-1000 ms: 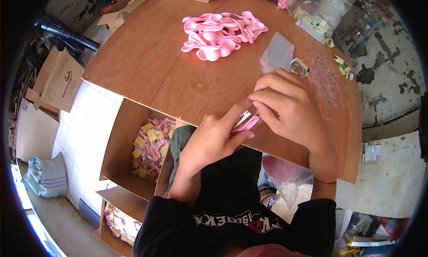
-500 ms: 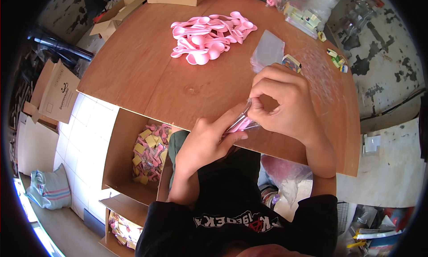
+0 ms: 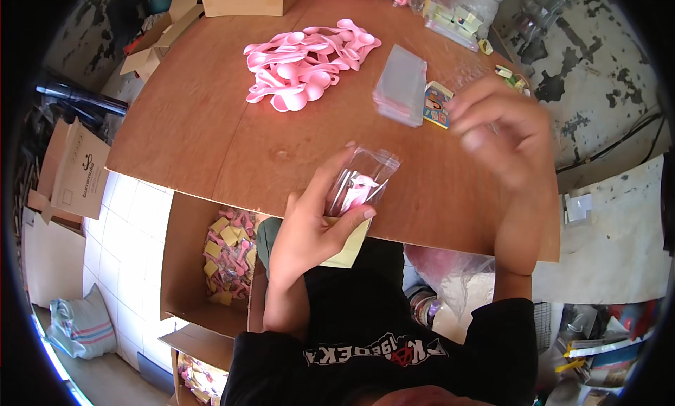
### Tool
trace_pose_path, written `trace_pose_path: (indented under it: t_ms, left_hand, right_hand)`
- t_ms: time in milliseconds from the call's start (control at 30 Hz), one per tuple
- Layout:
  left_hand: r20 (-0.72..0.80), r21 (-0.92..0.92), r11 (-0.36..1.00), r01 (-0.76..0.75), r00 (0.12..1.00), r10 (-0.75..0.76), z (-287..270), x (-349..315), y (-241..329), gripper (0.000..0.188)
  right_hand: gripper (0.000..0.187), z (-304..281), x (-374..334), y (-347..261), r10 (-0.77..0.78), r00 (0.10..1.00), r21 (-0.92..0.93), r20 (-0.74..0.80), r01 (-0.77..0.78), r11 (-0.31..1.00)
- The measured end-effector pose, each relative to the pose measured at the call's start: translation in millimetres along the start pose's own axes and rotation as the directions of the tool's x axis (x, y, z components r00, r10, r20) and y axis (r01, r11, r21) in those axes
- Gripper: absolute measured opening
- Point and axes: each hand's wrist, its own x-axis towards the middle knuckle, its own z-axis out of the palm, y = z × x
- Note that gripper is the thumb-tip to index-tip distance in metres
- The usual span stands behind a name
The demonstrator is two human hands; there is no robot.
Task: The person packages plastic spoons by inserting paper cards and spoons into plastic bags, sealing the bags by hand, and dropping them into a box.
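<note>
My left hand [image 3: 302, 226] grips a small clear plastic bag [image 3: 385, 168] between thumb and fingers. Inside it a pink plastic spoon [image 3: 360, 192] shows in part. Below the thumb sticks out a pale yellow card [image 3: 346, 248]; whether it lies inside the bag I cannot tell. My right hand [image 3: 510, 128], blurred by motion, is raised over the right part of the table with thumb and fingers apart and nothing visible between them. Closest to its fingertips lies a small colourful printed card [image 3: 437, 105], beside a stack of clear plastic bags [image 3: 402, 82].
A heap of pink spoons [image 3: 288, 65] lies on the wooden table [image 3: 281, 153]. Small cards [image 3: 508, 74] sit near its right edge. Left of my legs stands an open carton [image 3: 190, 251] holding packed spoons and yellow cards; another carton [image 3: 204, 341] is below it.
My right hand has let go of the bag and moved right and up, away from my left hand. The left hand has shifted slightly and the bag now shows more fully, with the yellow card.
</note>
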Motion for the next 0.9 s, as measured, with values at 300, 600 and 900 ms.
trace_pose_path:
  t_ms: [300, 600, 900]
  left_hand:
    - [0.075, 0.035, 0.995, 0.097, 0.992, -0.100, 7, 0, 13, 0.069]
    - [0.117, 0.052, 0.997, 0.064, 0.991, -0.070, 7, -2, 15, 0.069]
    - [0.111, 0.088, 0.996, -0.001, 0.994, -0.009, 11, -3, 14, 0.071]
  right_hand:
    - [0.023, 70, -11, -2, -0.067, 0.996, -0.465, 0.063, 0.088, 0.881]
    - [0.015, 71, -4, -1, -0.072, 0.994, -0.505, 0.079, 0.102, 0.857]
    - [0.010, 73, -14, 1, -0.035, 0.999, -0.467, 0.006, 0.034, 0.884]
